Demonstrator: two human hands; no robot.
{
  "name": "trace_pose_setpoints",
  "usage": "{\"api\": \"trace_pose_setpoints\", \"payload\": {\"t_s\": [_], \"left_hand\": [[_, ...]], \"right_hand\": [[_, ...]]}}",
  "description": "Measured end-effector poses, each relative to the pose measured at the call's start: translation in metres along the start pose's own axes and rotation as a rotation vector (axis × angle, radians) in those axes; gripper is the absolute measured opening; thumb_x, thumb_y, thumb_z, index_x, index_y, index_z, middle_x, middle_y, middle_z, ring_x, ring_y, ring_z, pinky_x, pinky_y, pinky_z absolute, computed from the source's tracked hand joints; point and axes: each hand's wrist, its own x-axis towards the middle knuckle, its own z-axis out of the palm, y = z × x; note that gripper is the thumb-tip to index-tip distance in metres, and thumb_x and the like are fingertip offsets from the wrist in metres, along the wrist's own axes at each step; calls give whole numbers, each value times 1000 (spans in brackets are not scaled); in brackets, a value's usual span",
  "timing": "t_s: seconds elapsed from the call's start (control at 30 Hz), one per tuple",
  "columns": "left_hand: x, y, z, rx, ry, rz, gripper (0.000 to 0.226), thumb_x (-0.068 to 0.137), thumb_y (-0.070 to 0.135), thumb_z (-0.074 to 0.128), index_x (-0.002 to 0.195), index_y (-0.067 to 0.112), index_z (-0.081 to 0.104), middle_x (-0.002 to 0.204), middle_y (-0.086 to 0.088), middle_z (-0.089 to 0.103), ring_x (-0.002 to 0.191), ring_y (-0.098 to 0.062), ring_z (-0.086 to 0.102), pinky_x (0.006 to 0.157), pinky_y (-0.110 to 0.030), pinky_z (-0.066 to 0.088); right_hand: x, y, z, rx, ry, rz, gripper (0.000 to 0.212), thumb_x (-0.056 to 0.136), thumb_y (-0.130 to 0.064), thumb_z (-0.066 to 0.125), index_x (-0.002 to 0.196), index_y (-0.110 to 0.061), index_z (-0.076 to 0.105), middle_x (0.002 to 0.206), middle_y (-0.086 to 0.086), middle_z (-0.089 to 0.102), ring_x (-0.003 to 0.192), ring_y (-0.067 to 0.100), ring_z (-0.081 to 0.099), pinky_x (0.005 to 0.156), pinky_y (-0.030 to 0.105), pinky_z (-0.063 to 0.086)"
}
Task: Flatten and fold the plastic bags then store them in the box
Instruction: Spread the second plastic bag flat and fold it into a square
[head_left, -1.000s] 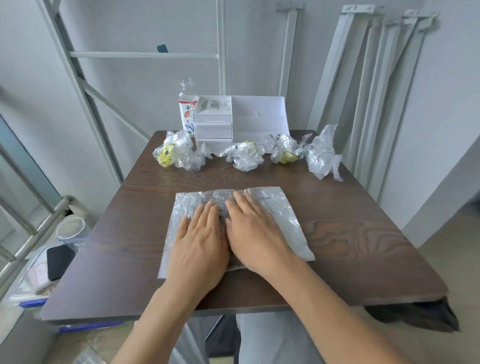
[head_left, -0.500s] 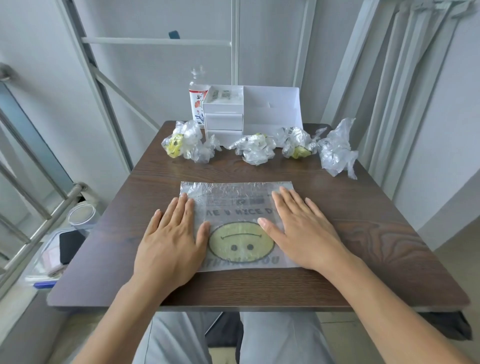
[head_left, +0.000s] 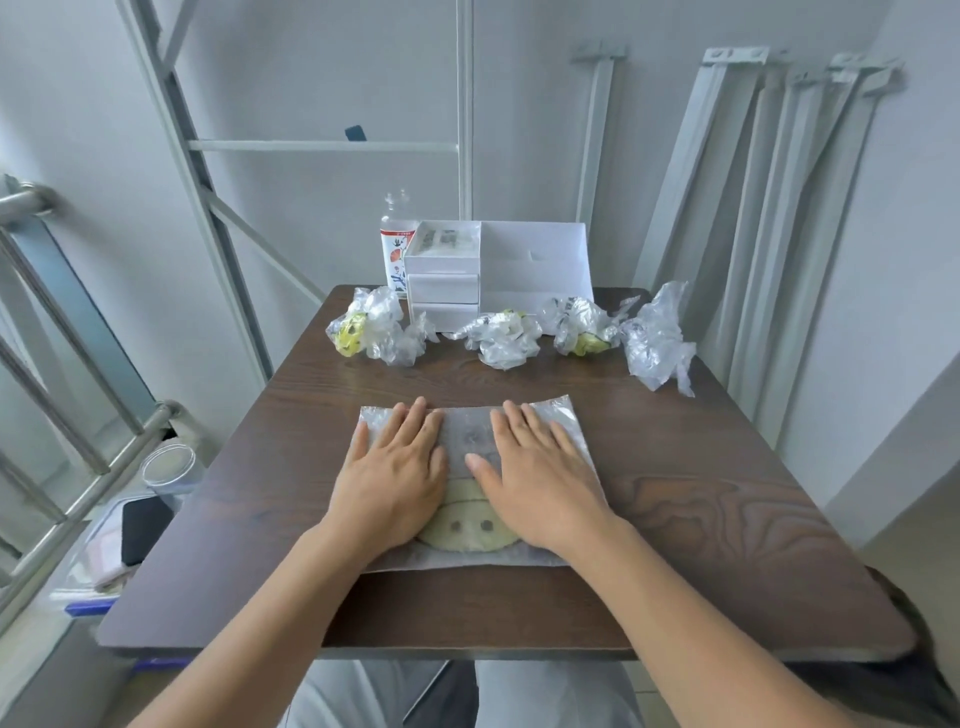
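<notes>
A clear plastic bag (head_left: 467, 441) with a yellow smiley face lies flat on the dark wooden table (head_left: 701, 519), near the front. My left hand (head_left: 395, 478) presses flat on its left half with straight fingers. My right hand (head_left: 540, 478) presses flat on its right half the same way. Between my hands part of the yellow face shows. Several crumpled clear bags (head_left: 501, 340) lie in a row across the far part of the table. Behind them stands the white box (head_left: 535, 265) with its lid up, next to a stack of white drawers (head_left: 442, 280).
A clear bottle (head_left: 397, 249) with a red and blue label stands at the far edge beside the drawers. Metal rails lean on the wall at the right (head_left: 753, 234). A metal railing (head_left: 78, 467) and a round clear container (head_left: 169, 467) are to the left, below table level.
My hands spread apart from the bag's middle half a second ago, then slid forward toward its far edge. The bag lies flatter, and the camera tilted.
</notes>
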Motion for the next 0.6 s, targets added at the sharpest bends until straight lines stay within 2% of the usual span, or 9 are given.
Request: {"api": "trace_pose_setpoints", "payload": {"t_s": [0.13,0.3,0.37,0.43,0.5,0.57,0.6], "left_hand": [[-5,-20,0,13,10,-25,90,90,66,-13,168,25,2,175,5,-8,161,-15,-10,131,-43,-2],[-17,-46,-3,69,-12,71,84,93,70,-13,166,30,-11,172,12,-19,157,-9,-22,131,-39,-7],[-22,-45,-8,87,45,88,78,97,66,-4,167,32,-5,174,11,-12,158,-10,-18,131,-41,-5],[-32,-25,-16,81,198,118,67,105,50,24,167,32,9,175,8,5,160,-11,-6,132,-39,2],[-42,10,-21,-105,277,134,73,102,31,48,167,29,15,174,9,13,161,-7,3,132,-32,5],[-48,43,-20,-270,218,119,72,105,30,47,168,24,13,173,10,14,160,-5,4,129,-25,1],[-49,54,-14,-296,173,110,69,107,32,41,168,22,10,174,8,11,160,-6,2,130,-26,-1]], "right_hand": [[-5,29,-4,-37,-26,21,90,100,-76,10,167,-19,-10,174,-3,-18,160,13,-18,132,41,-6],[-10,56,-9,-48,-24,57,86,100,-75,5,166,-23,-13,173,-7,-19,159,7,-18,132,40,-6],[-9,57,-9,-46,-27,59,85,100,-74,4,166,-23,-13,173,-8,-20,158,6,-18,132,40,-6],[-9,56,-7,-51,-21,58,85,100,-73,3,166,-23,-13,173,-8,-20,159,7,-18,132,40,-6],[-8,57,-7,-55,-11,59,85,100,-73,4,166,-22,-12,173,-7,-19,159,7,-18,132,40,-6],[-7,58,-6,-71,-6,57,84,101,-72,5,167,-22,-10,174,-7,-17,159,7,-18,132,39,-6],[-6,58,-5,-80,-4,58,84,101,-72,5,167,-22,-9,174,-7,-16,159,8,-18,132,39,-5]]}}
